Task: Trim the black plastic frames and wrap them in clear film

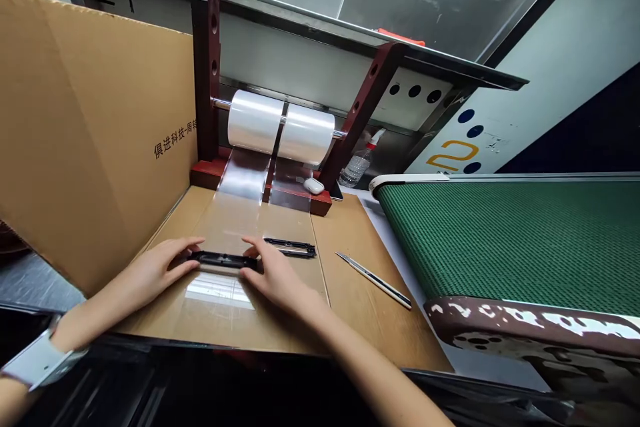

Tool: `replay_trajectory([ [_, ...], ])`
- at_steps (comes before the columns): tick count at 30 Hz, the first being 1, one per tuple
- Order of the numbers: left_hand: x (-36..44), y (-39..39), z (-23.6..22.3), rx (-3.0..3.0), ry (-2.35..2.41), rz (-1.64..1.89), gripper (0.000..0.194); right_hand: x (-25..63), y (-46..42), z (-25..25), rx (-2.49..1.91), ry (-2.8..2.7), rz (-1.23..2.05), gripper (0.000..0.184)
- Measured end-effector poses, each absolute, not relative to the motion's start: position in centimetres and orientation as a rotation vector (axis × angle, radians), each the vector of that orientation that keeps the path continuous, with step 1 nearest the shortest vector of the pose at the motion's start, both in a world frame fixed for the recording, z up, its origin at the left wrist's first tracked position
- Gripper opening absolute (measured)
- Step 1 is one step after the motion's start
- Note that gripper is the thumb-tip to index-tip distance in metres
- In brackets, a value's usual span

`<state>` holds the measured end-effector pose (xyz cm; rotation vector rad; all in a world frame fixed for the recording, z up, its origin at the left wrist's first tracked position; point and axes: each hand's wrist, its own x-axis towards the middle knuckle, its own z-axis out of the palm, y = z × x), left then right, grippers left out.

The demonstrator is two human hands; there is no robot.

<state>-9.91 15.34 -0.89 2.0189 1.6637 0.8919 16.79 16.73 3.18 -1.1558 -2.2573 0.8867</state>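
A long black plastic part (223,259) lies across a strip of clear film (235,213) on the cardboard-covered bench. My left hand (157,265) rests on its left end with fingers laid flat over it. My right hand (273,273) presses on its right end, fingers curved down. A second black part (290,247) lies just behind, on the right film strip. Two rolls of clear film (280,128) hang on a rod in a dark red stand (207,80) at the back, and both strips run forward toward me.
A tall cardboard wall (90,120) stands at the left. A thin metal blade tool (374,279) lies on the bench at right. A green conveyor belt (510,240) runs along the right. A spray bottle (357,163) and a small white object (313,185) sit by the stand.
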Motion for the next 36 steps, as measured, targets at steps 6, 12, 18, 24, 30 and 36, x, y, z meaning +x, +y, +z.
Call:
replay_trajectory([
  [6, -10.7, 7.8, -3.0, 1.886, 1.718, 0.964, 0.057, 17.7, 11.3, 2.2, -1.027, -2.197, 0.968, 0.053],
  [12, -8.3, 0.5, -5.9, 0.741, 1.691, 1.363, 0.073, 18.9, 7.6, 1.2, -0.883, -2.164, 0.987, 0.052],
  [18, -4.6, -0.1, -6.4, 0.423, 1.459, 1.322, 0.071, 18.9, 7.3, 0.8, -0.857, -2.219, 0.916, 0.053],
  [24, -3.6, 1.0, -4.7, 0.365, 1.487, 1.416, 0.062, 18.7, 7.8, 1.5, -0.893, -2.243, 0.947, 0.056],
  [30, -3.3, 0.7, -4.9, 0.308, 1.402, 1.453, 0.060, 18.5, 8.1, 1.9, -0.956, -2.229, 1.061, 0.055],
  [36, -2.8, 0.8, -5.2, 0.292, 1.394, 1.464, 0.056, 18.3, 8.2, 1.4, -0.956, -2.159, 1.160, 0.052],
])
